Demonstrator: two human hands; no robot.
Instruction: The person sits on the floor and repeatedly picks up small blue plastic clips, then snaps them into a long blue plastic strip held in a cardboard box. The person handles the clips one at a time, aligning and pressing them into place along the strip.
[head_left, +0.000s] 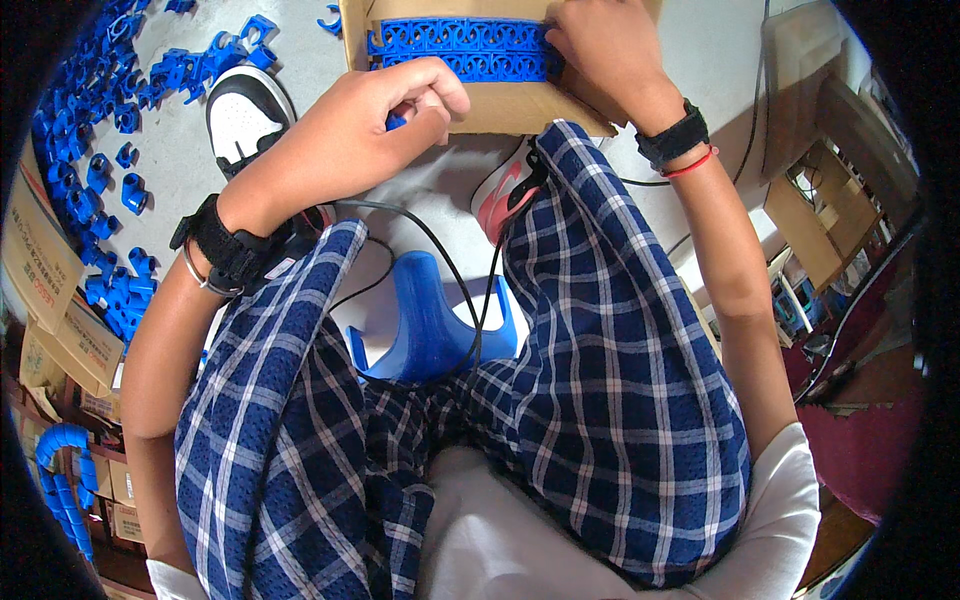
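Note:
A cardboard box (520, 108) stands on the floor before me, with rows of blue plastic clip-like parts (460, 50) packed inside. My left hand (405, 100) is over the box's near left edge, its fingers curled round a small blue plastic part (395, 122); only a bit of that part shows. At the box's right end is my right hand (605, 45), knuckles up and fingers bent down beside the packed rows. Whatever those fingers grip, if anything, is hidden.
Many loose blue parts (90, 175) lie scattered on the floor at the left. Between my legs is a blue plastic stool (425, 310), with a black cable (440, 250) running across it. Cardboard boxes (50, 290) stand at the left edge, and a wooden frame (825, 210) at the right.

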